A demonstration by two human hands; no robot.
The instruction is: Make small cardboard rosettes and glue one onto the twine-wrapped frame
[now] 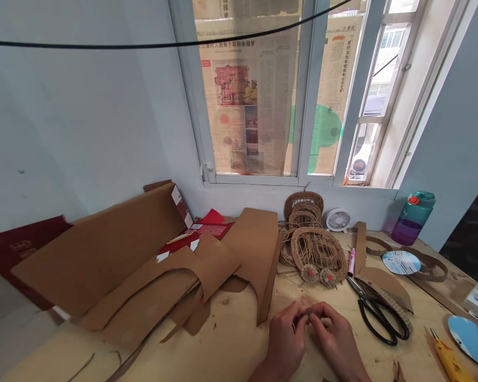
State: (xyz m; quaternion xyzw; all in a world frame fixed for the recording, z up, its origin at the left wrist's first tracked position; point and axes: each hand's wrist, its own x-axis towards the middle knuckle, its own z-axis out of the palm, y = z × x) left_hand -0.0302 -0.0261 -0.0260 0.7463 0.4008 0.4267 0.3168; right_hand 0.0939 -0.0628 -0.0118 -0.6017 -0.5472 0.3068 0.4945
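My left hand (283, 339) and my right hand (336, 339) meet low over the wooden table (231, 345). Both pinch one small brown rolled piece (309, 313) between their fingertips; it is too small to make out further. Just beyond the hands lie two small round paper rosettes (319, 275) with red centres, leaning on a pile of woven cord rings (316, 246). Black scissors (376, 313) lie right of my right hand.
Large cut cardboard sheets (115, 265) cover the table's left and middle. A pink pen (351, 261), a small white fan (338, 219), a teal and purple bottle (414, 217), blue discs (401, 262), a corrugated cardboard ring (434, 265) and a yellow cutter (448, 359) lie at the right.
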